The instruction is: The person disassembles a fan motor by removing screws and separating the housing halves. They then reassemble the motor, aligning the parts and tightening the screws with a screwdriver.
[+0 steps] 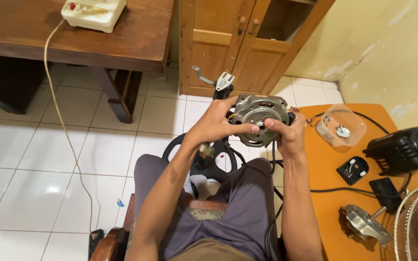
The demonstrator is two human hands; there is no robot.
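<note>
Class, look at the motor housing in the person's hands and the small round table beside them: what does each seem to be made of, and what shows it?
Motor housing: looks like bare cast metal, dull grey with a soft sheen and stamped ridges. Round table: orange, smooth and matte; probably painted or laminated wood, possibly plastic; the view leaves it open.

Both bare forearms reach forward from the seated body, out over the grey-trousered knees, converging at chest line. The left hand (216, 126) comes in from the left side, wrist bent slightly, palm turned inward, fingers spread and curled in a closed grip, index finger stretched across toward the right. The right hand (286, 133) rises from a near-vertical forearm, wrist straight, thumb pressed forward, fingers wrapped round out of sight behind. The two hands sit close together, thumb tips nearly meeting. Elbows are tucked low near the lap.
</note>
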